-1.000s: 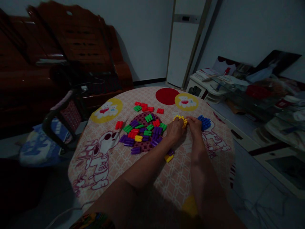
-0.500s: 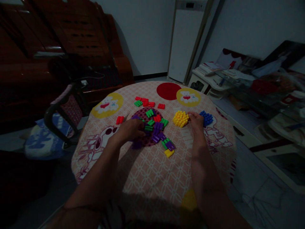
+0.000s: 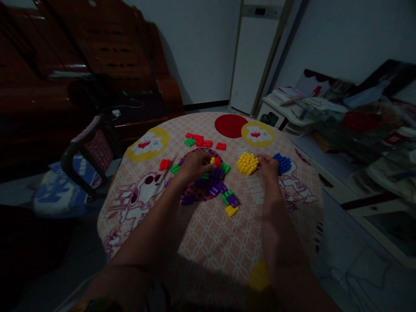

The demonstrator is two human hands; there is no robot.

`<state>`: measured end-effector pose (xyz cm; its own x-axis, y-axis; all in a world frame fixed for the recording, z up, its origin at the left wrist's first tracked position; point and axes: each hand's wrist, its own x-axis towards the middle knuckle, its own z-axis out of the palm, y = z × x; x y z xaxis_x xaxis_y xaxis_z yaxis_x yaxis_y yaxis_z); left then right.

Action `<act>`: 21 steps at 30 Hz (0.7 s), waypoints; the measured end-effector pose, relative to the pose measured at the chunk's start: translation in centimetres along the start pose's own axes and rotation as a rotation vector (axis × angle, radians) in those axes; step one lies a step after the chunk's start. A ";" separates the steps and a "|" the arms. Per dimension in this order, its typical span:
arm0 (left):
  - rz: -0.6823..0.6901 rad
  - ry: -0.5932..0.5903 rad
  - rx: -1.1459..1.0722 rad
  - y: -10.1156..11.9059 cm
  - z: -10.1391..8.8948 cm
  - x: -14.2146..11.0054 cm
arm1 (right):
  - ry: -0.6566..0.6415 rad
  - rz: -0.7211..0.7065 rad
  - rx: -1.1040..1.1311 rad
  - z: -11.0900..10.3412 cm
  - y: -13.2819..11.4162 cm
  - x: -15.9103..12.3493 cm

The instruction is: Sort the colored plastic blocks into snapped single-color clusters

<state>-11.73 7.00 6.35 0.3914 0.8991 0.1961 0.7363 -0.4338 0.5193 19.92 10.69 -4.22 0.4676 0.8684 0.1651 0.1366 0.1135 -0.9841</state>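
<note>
Left hand (image 3: 195, 166) appears closed on yellow piece (image 3: 212, 160) above loose purple blocks (image 3: 217, 175); low sweep could scatter them. Right hand (image 3: 269, 166) touches yellow cluster (image 3: 247, 164), near blue cluster (image 3: 282, 164); nudge could shift either. Right grip unclear, blocks under left hand hidden, dim

Dim, faintly bluish light leaves a broad soft shadow on the tablecloth (image 3: 224, 234) below both the left hand (image 3: 195, 167) and right hand (image 3: 269, 167), with weak glare on the bench (image 3: 74, 67) up and left of them and stretched, blurry clutter (image 3: 367, 119) far right.
</note>
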 end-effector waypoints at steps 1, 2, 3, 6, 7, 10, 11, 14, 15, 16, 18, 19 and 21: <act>0.026 0.004 -0.056 0.6 0.9 1.1 | -0.003 -0.003 0.002 0.0 0.0 0.0; 0.040 0.012 -0.094 1.1 1.8 2.3 | -0.007 -0.004 0.001 0.0 0.0 -0.1; 0.037 0.015 -0.121 1.6 2.8 3.5 | -0.012 -0.003 -0.005 -0.1 -0.1 -0.1; 0.016 0.005 -0.167 2.3 5.5 6.7 | -0.016 0.009 -0.012 -0.1 -0.4 -0.1; 0.010 -0.005 -0.168 2.4 6.2 7.5 | -0.012 0.017 -0.009 -0.1 -0.5 -0.1; 0.003 -0.048 -0.139 2.4 7.4 9.0 | -0.008 0.028 -0.001 0.0 -0.6 -0.1; 0.007 -0.066 -0.128 2.4 7.6 9.3 | -0.010 0.023 -0.001 0.0 -0.6 -0.1; 0.025 -0.124 -0.101 2.5 8.2 9.4 | -0.006 0.011 -0.013 0.1 -0.6 -0.1; 0.031 -0.142 -0.091 2.5 8.3 9.3 | -0.004 0.010 -0.016 0.1 -0.6 -0.1; 0.037 -0.155 -0.077 2.6 8.4 9.1 | -0.005 0.010 -0.019 0.1 -0.6 -0.1; 0.055 -0.169 -0.044 2.8 8.5 8.8 | -0.004 0.008 -0.019 0.1 -0.7 -0.1; 0.063 -0.167 -0.029 2.9 8.4 8.6 | -0.002 0.007 -0.016 0.1 -0.8 -0.1; 0.061 -0.145 -0.008 3.1 8.0 8.0 | 0.001 -0.001 -0.009 0.1 -0.9 -0.2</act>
<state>-1.89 12.37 2.89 0.5116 0.8527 0.1055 0.7044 -0.4865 0.5168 19.68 10.47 -3.40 0.4683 0.8679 0.1657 0.1444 0.1098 -0.9834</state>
